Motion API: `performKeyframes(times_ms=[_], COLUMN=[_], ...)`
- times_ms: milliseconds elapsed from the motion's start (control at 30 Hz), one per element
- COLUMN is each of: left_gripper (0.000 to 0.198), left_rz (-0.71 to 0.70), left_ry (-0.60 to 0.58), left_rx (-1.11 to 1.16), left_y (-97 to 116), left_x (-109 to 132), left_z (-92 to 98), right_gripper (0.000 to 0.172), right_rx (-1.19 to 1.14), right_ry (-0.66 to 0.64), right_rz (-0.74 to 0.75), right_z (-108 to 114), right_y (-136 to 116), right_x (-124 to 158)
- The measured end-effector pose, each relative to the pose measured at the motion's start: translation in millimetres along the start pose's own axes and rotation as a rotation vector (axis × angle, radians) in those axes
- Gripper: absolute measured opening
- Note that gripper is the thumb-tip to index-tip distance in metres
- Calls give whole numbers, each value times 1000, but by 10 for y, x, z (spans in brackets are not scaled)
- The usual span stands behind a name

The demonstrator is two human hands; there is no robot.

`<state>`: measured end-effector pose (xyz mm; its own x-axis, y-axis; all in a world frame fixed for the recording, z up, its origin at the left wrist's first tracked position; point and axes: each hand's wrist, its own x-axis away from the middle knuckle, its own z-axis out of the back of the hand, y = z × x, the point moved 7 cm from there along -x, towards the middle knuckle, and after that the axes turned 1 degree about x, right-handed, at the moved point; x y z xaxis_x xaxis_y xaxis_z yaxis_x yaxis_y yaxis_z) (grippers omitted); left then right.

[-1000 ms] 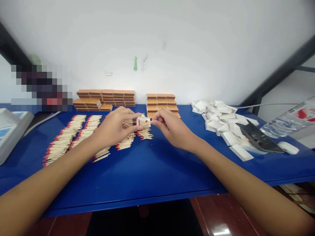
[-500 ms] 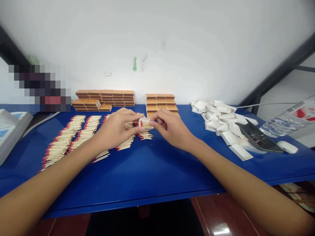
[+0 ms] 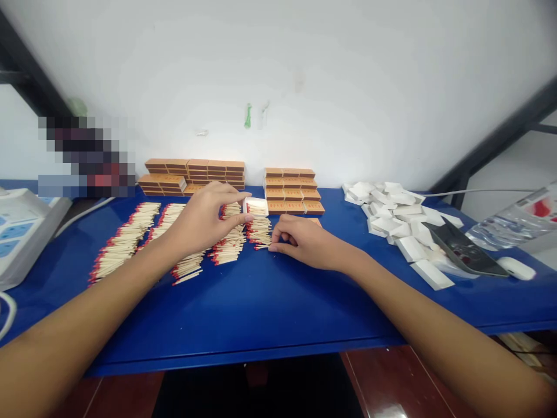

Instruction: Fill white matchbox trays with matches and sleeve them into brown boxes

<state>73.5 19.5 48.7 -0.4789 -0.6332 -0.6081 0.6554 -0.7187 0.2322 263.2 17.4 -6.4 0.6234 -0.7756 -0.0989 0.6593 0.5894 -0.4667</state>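
My left hand (image 3: 211,216) pinches a small white matchbox tray (image 3: 260,207) between thumb and fingers, just above the table. Some red match heads show at the tray's left end. Below it lies a short pile of red-tipped matches (image 3: 258,229). At the near right edge of that pile is my right hand (image 3: 300,241), its thumb and curled fingers closed on the ends of matches; how many is hidden. Longer rows of matches (image 3: 124,241) lie to the left, partly covered by my left hand and forearm.
Stacked orange-brown matchboxes (image 3: 217,168) stand against the wall, with a second stack (image 3: 290,193) to their right. Farther right are heaped white trays (image 3: 394,212), a dark phone-like slab (image 3: 467,249), a white mouse (image 3: 516,268) and a plastic bottle (image 3: 517,217). A white power strip (image 3: 26,232) is far left.
My right hand has moved from the tray down to the near edge of the small match pile. The left hand still holds the tray, whose inside now shows more. The view has shifted slightly.
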Motion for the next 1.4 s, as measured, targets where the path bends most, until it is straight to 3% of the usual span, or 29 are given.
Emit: performKeyframes(times_ms=[300,633,800,1000,1133,1400], left_gripper=[51,51,39,47,45,56], left_rz=[2,6,-45,68,90,58], left_ry=[-55,-127,-125,-121,-119,-71], left_rx=[1,139,190,153,136,84], left_y=[-50,92,204,69,6,-55], left_x=[3,45,38,37,16,-6], left_z=[-53,-180,-182,-155,-112,-64], right_gripper=[17,11,6,4,6,8], right_rx=[-84,-140,-72,-25,-32,3], right_ry=[20,380,419,454,413,66], right_rz=[30,98,161,172,156,27], right_z=[111,328,311,356,324,45], right_y=[82,86,23,4,9,99], right_x=[38,23,45,80,63,22])
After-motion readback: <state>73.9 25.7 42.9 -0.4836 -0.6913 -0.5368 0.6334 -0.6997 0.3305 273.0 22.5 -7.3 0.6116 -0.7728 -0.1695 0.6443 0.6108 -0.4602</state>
